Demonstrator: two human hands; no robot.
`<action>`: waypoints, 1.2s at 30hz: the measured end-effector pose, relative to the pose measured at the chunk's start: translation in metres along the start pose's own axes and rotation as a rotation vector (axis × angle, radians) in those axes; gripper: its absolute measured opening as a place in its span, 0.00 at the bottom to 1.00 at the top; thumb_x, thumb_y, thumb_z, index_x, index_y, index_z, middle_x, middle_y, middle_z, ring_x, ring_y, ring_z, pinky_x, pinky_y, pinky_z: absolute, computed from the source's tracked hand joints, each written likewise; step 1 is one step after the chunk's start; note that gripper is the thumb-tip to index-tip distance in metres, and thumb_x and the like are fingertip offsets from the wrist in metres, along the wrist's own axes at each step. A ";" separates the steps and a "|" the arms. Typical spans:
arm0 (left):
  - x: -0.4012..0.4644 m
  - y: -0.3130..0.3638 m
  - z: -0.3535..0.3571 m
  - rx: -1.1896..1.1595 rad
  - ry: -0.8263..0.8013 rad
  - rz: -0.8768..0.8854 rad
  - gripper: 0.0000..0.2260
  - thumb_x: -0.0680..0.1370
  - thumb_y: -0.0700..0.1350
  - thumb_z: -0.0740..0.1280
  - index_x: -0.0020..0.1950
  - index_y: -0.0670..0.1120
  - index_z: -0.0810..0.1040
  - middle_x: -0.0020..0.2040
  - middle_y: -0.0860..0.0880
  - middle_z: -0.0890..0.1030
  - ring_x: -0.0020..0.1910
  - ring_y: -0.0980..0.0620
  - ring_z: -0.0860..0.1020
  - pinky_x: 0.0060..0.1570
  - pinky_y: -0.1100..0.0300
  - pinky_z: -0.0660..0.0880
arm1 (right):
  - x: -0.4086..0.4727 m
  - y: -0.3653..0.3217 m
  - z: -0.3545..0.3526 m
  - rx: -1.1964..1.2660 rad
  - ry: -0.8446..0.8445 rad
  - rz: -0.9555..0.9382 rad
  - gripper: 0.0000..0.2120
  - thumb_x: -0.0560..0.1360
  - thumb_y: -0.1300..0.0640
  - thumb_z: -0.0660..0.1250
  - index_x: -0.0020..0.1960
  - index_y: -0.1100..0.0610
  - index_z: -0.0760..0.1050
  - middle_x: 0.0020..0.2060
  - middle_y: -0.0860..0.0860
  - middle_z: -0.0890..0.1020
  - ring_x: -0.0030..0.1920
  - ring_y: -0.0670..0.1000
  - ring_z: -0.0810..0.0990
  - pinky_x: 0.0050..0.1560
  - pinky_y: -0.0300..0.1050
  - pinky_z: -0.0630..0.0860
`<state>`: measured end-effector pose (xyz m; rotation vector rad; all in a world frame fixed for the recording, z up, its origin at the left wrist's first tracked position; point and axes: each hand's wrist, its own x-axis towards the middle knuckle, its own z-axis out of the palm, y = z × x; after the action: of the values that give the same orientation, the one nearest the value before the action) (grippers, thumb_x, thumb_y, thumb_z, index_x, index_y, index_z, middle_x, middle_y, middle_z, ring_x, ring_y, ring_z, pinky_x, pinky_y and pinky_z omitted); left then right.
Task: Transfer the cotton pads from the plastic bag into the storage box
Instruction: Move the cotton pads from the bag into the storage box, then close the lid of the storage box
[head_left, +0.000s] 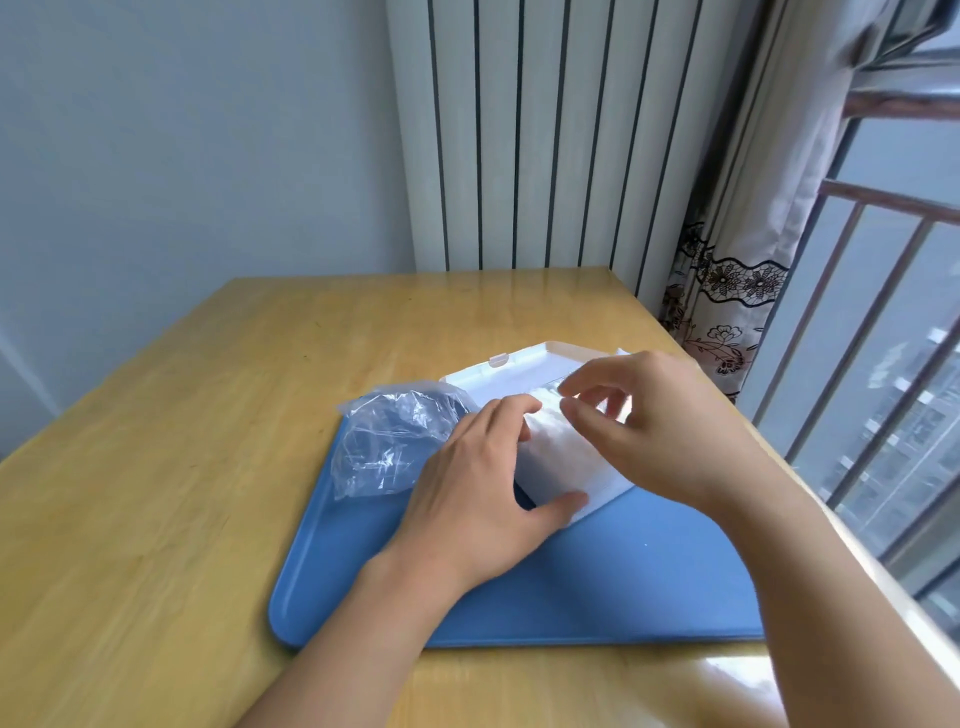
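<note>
Worktop (182, 441): pale wood, running out to a far edge under the radiator. Blue tray (597, 582) is lying toward the near right corner, its long side along the near edge.

Storage box (561, 480): white, sitting at the far right part of the tray, lid (511, 371) standing open toward the worktop's far edge. Its long axis is running from the near edge out toward the far right corner, so you are looking at it end-on and slightly skewed.

Plastic bag (395, 441): clear, crumpled, lying slack at the tray's far left corner, just beside the box. It looks emptied, though its folds hide the inside.

Cotton pads (558, 434): a white stack already sitting in the box, top face showing between your hands.

Your left hand (478, 478) is bracing the box: thumb pressing the near wall, fingers (511, 408) curling over the left rim.

Your right hand (660, 426) is hovering over the far right part of the stack, fingers (589, 413) narrowed toward a pinch at the top pad. Whether they are actually holding anything, you cannot tell from here.

Judgement: the pads lie directly under and just left of your right fingers, nearer that hand. Any settling push should be going straight down along the stack.
</note>
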<state>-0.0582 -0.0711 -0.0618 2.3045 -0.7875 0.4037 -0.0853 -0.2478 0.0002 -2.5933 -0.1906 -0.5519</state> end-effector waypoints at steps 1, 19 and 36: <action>0.001 0.000 0.001 0.006 0.012 -0.006 0.31 0.70 0.62 0.74 0.68 0.59 0.65 0.55 0.64 0.70 0.56 0.64 0.68 0.53 0.60 0.72 | 0.000 -0.002 0.001 0.019 0.008 -0.039 0.07 0.75 0.53 0.68 0.41 0.49 0.84 0.33 0.42 0.84 0.36 0.42 0.81 0.38 0.40 0.76; 0.017 -0.004 -0.003 0.067 -0.072 -0.120 0.31 0.82 0.62 0.55 0.81 0.47 0.58 0.82 0.52 0.55 0.81 0.56 0.50 0.75 0.64 0.50 | 0.014 0.051 0.014 0.021 -0.146 0.317 0.43 0.76 0.29 0.49 0.82 0.54 0.56 0.81 0.51 0.60 0.80 0.52 0.60 0.78 0.49 0.54; 0.052 0.004 -0.002 0.337 -0.516 -0.270 0.27 0.84 0.49 0.46 0.81 0.59 0.40 0.82 0.52 0.35 0.80 0.46 0.32 0.79 0.46 0.40 | 0.022 0.017 0.042 -0.211 -0.477 0.240 0.44 0.70 0.22 0.35 0.82 0.39 0.42 0.83 0.54 0.43 0.82 0.52 0.36 0.80 0.57 0.38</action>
<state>-0.0213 -0.0946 -0.0340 2.8371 -0.6624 -0.2099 -0.0464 -0.2418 -0.0322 -2.8600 0.0283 0.1463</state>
